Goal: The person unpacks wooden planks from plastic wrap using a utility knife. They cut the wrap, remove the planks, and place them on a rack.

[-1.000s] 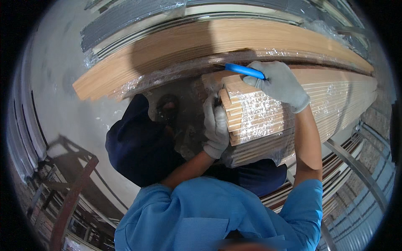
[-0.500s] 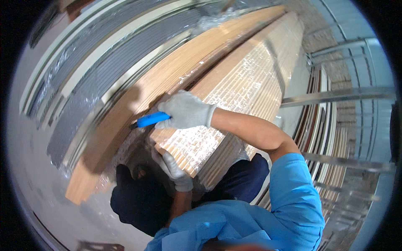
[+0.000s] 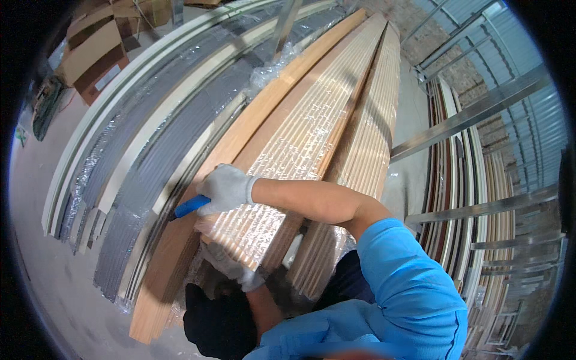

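Note:
My right hand (image 3: pixel 227 189), in a grey-white work glove, is closed round a blue-handled cutter (image 3: pixel 192 206) with a dark tip. It is above the near end of a film-wrapped bundle of ribbed wood-tone panels (image 3: pixel 294 157), by its left edge. My left hand (image 3: pixel 231 267), gloved too, is at that bundle's near end with its fingers bent against the end corner; their tips are partly hidden. Along the bundle's left side lie plain tan boards (image 3: pixel 231 141). A second ribbed bundle (image 3: pixel 366 141) lies on its right, across a narrow gap.
Film-wrapped grey panels (image 3: pixel 174 141) and pale strips lie further left. An open cardboard box (image 3: pixel 96 60) stands at the far left. On the right, metal bars (image 3: pixel 474 111) jut out over a rack of long profiles (image 3: pixel 462 180). My dark-clad knee (image 3: pixel 219 318) is near the boards.
The view has shifted. The middle ribbed bundle now lies close against the tan boards, and a gap shows between it and the right bundle. The cutter stays in my right hand.

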Demonstrator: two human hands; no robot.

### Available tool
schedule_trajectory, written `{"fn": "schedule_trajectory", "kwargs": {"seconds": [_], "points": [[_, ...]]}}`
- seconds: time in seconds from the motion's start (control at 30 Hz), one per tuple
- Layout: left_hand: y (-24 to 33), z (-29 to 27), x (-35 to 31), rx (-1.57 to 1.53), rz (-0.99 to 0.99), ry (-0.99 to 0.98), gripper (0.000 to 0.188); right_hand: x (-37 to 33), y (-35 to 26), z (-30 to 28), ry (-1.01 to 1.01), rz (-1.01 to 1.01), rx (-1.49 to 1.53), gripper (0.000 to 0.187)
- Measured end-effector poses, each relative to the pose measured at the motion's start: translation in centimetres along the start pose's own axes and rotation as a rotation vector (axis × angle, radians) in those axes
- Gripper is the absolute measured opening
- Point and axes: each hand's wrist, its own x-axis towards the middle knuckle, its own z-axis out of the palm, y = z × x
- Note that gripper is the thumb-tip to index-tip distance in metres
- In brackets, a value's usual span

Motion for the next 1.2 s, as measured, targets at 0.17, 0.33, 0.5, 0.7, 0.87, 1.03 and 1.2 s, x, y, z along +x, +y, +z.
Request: {"fn": "schedule_trajectory", "kwargs": {"seconds": [0.17, 0.33, 0.5, 0.7, 0.87, 1.03, 1.2], "points": [[-1.7, -0.6, -1.3, -0.157, -0.11, 0.024, 0.063, 0.2, 1.5, 1.8, 0.018, -0.134, -0.073, 0.044], [1.7, -0.3, -0.5, -0.048, -0.036, -0.002, 0.065, -1.2, 2.0, 0.8, 0.329, -0.245, 0.018, 0.038], [2.9, 0.0, -0.4, -0.519, -0.344, 0.06, 0.061, -7.3, 4.9, -3.4, 0.332, -0.152, 0.373, 0.033], [2.8, -0.5, -0.2, -0.441, -0.311, 0.057, 0.066, -16.9, 8.6, -6.8, 0.36, 0.102, 0.538, 0.042], [7.4, -0.2, -0.8, -0.313, -0.451, 0.141, 0.066, -21.7, 11.2, -6.4, 0.258, 0.266, 0.854, 0.042], [13.6, -0.5, -3.4, 0.315, -0.03, 0.203, 0.053, -23.3, 11.9, -5.6, 0.3, 0.235, 1.171, 0.046], [16.1, -0.3, -5.5, 0.139, 0.17, 0.065, 0.046, -23.8, 11.3, -5.8, 0.213, 0.106, 1.107, 0.044]]}}
